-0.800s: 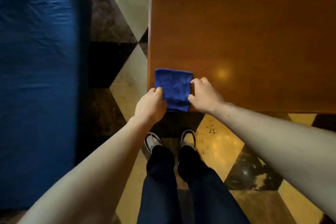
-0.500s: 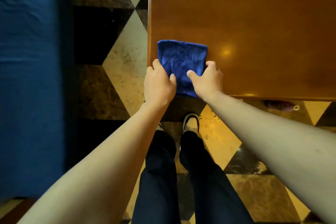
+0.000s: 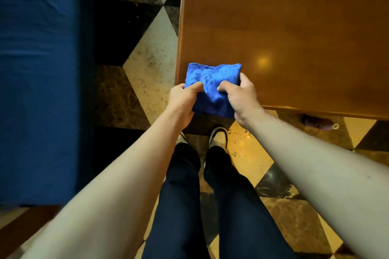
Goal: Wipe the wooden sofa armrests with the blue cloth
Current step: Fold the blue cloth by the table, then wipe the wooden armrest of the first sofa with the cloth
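The folded blue cloth (image 3: 212, 82) lies at the near left corner of a polished wooden table (image 3: 294, 27), its near edge hanging past the table's rim. My left hand (image 3: 185, 99) grips the cloth's left side, thumb on top. My right hand (image 3: 242, 96) grips its right side, fingers curled round the far right corner and thumb pressed into the fabric. The cloth bunches up between my hands. No wooden armrest is plainly in view.
A blue sofa cushion (image 3: 37, 80) fills the left side. Patterned marble floor (image 3: 147, 65) runs between it and the table. My legs and shoes (image 3: 219, 139) stand at the table's corner. A small purple object (image 3: 317, 122) lies on the floor under the table's near edge.
Both hands have closed further onto the cloth, and it has gone from flat to bunched between them, drawn toward the table's near edge.
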A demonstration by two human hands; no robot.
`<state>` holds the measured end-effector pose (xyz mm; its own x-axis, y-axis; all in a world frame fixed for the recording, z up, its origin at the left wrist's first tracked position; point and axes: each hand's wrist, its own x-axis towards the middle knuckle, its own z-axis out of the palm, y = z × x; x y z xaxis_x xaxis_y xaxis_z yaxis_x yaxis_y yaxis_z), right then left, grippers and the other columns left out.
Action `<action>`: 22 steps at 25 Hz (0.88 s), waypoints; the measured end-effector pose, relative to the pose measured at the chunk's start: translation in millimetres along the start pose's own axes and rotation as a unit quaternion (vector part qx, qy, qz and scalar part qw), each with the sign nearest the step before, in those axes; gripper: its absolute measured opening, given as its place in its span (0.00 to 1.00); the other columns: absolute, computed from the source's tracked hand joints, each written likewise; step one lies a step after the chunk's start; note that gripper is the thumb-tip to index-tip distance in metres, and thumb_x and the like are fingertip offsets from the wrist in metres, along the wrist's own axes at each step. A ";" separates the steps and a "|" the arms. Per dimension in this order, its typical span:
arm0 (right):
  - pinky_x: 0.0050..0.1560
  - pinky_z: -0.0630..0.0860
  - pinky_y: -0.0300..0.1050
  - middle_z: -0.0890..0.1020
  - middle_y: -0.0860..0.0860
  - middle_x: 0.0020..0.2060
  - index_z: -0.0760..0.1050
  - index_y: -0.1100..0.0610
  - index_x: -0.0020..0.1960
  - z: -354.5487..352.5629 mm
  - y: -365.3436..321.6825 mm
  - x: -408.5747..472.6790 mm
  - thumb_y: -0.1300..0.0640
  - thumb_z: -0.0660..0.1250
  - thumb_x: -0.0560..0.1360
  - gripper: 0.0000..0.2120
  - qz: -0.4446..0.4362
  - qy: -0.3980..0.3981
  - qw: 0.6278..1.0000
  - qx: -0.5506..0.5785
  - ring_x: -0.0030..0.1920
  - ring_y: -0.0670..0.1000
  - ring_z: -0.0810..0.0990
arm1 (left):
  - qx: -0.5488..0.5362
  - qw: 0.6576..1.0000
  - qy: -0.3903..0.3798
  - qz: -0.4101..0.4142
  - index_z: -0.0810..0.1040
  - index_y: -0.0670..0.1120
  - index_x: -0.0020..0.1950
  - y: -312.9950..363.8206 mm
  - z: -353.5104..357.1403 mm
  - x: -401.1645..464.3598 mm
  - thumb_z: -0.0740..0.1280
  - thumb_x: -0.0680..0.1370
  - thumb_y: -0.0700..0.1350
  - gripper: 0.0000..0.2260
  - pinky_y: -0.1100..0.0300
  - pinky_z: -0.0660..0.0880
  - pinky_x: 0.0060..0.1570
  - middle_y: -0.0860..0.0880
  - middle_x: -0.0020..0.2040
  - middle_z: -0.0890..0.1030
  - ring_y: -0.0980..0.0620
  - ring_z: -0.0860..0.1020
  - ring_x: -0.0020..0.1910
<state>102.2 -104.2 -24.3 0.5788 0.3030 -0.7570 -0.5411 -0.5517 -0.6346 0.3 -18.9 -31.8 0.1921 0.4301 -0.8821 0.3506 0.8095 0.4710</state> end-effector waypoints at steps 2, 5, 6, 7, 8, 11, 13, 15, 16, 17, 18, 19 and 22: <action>0.43 0.80 0.48 0.84 0.52 0.45 0.76 0.53 0.52 0.4 -2.1 -19.2 0.70 0.68 0.68 0.17 -0.021 -0.045 0.998 -0.030 0.43 0.51 0.81 | -0.081 0.996 -0.009 -0.029 0.78 0.37 0.52 -3.6 -13.9 -19.1 0.67 0.68 0.31 0.13 0.51 0.77 0.43 0.37 0.48 0.81 0.40 0.80 0.46; 0.45 0.79 0.48 0.82 0.52 0.46 0.74 0.56 0.54 11.0 -16.4 -56.9 0.72 0.68 0.66 0.21 -0.045 -0.108 0.992 -0.052 0.46 0.53 0.81 | -0.226 0.971 -0.068 -0.040 0.77 0.35 0.67 -7.5 -46.9 -63.8 0.64 0.69 0.37 0.25 0.46 0.77 0.58 0.35 0.60 0.81 0.37 0.79 0.55; 0.47 0.79 0.48 0.82 0.53 0.47 0.74 0.57 0.58 16.4 -23.2 -72.1 0.71 0.68 0.64 0.24 -0.045 -0.130 0.989 -0.060 0.48 0.53 0.81 | -0.288 0.952 -0.086 -0.057 0.77 0.36 0.69 -8.7 -59.2 -83.2 0.65 0.72 0.42 0.25 0.45 0.77 0.63 0.36 0.63 0.81 0.37 0.80 0.57; 0.48 0.78 0.49 0.82 0.55 0.49 0.74 0.58 0.60 22.1 -28.4 -90.6 0.69 0.67 0.61 0.27 -0.037 -0.164 0.984 -0.060 0.49 0.54 0.81 | -0.339 0.932 -0.099 -0.076 0.78 0.37 0.69 -11.8 -71.9 -104.6 0.66 0.74 0.48 0.25 0.43 0.76 0.65 0.36 0.63 0.81 0.37 0.81 0.58; 0.49 0.78 0.50 0.82 0.58 0.49 0.75 0.60 0.60 27.1 -31.6 -108.3 0.67 0.67 0.60 0.27 -0.022 -0.208 0.977 -0.050 0.49 0.55 0.81 | -0.369 0.919 -0.105 -0.087 0.79 0.37 0.68 -16.4 -84.0 -123.9 0.66 0.76 0.54 0.26 0.43 0.78 0.64 0.36 0.63 0.82 0.37 0.82 0.57; 0.46 0.76 0.48 0.80 0.60 0.44 0.79 0.62 0.51 46.4 -30.4 -165.9 0.58 0.72 0.73 0.10 0.011 -0.297 0.951 -0.086 0.46 0.57 0.79 | -0.376 0.922 -0.041 -0.086 0.80 0.39 0.63 -32.5 -117.9 -180.0 0.65 0.80 0.53 0.20 0.47 0.81 0.55 0.36 0.55 0.85 0.38 0.84 0.51; 0.41 0.75 0.41 0.80 0.55 0.39 0.79 0.60 0.46 59.9 -21.4 -198.8 0.56 0.70 0.80 0.08 -0.079 -0.282 0.930 -0.224 0.44 0.53 0.78 | -0.380 0.922 0.027 -0.070 0.78 0.37 0.65 -47.6 -139.8 -219.8 0.64 0.82 0.46 0.17 0.46 0.79 0.57 0.37 0.57 0.84 0.39 0.83 0.52; 0.45 0.75 0.43 0.82 0.54 0.42 0.79 0.60 0.48 75.1 -8.1 -226.9 0.58 0.66 0.82 0.06 -0.173 -0.281 0.893 -0.307 0.47 0.51 0.78 | -0.339 0.934 0.108 -0.021 0.76 0.38 0.68 -67.6 -166.3 -249.1 0.63 0.83 0.42 0.15 0.43 0.77 0.62 0.36 0.62 0.82 0.38 0.82 0.59; 0.50 0.75 0.46 0.83 0.53 0.45 0.79 0.60 0.51 82.6 -1.1 -242.4 0.58 0.65 0.82 0.06 -0.207 -0.290 0.871 -0.339 0.49 0.51 0.79 | -0.293 0.944 0.151 0.028 0.75 0.39 0.68 -76.5 -180.2 -261.0 0.62 0.84 0.40 0.13 0.41 0.77 0.64 0.37 0.64 0.81 0.37 0.81 0.62; 0.51 0.74 0.47 0.83 0.52 0.47 0.78 0.58 0.54 88.8 5.7 -255.6 0.56 0.64 0.83 0.07 -0.234 -0.291 0.851 -0.369 0.50 0.51 0.79 | -0.232 0.950 0.196 0.074 0.75 0.41 0.67 -82.6 -192.8 -272.6 0.62 0.84 0.39 0.12 0.41 0.77 0.64 0.38 0.64 0.82 0.38 0.81 0.62; 0.51 0.72 0.48 0.83 0.50 0.48 0.77 0.57 0.55 94.1 13.0 -266.0 0.54 0.63 0.83 0.07 -0.254 -0.292 0.835 -0.392 0.50 0.51 0.79 | -0.159 0.951 0.242 0.108 0.75 0.42 0.66 -87.9 -203.1 -281.5 0.63 0.83 0.39 0.12 0.42 0.77 0.64 0.40 0.63 0.82 0.40 0.81 0.62; 0.50 0.72 0.48 0.83 0.49 0.48 0.76 0.55 0.54 103.6 23.8 -283.4 0.51 0.62 0.84 0.08 -0.273 -0.303 0.818 -0.406 0.49 0.51 0.79 | -0.109 0.945 0.280 0.131 0.76 0.42 0.65 -98.0 -219.0 -294.5 0.63 0.83 0.41 0.12 0.44 0.77 0.63 0.42 0.61 0.83 0.41 0.81 0.60; 0.44 0.71 0.47 0.82 0.45 0.44 0.74 0.51 0.52 142.3 66.0 -344.7 0.47 0.60 0.84 0.08 -0.308 -0.330 0.785 -0.424 0.44 0.49 0.79 | -0.089 0.921 0.344 0.157 0.76 0.47 0.63 -143.6 -282.5 -331.6 0.64 0.82 0.47 0.11 0.47 0.77 0.61 0.48 0.57 0.83 0.46 0.81 0.57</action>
<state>-219.9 -134.5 172.7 -0.0224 0.8974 -0.4407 0.4795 -0.3772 -0.7923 -372.7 -164.8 191.8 -0.3890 0.7567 -0.5254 0.2083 0.6278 0.7500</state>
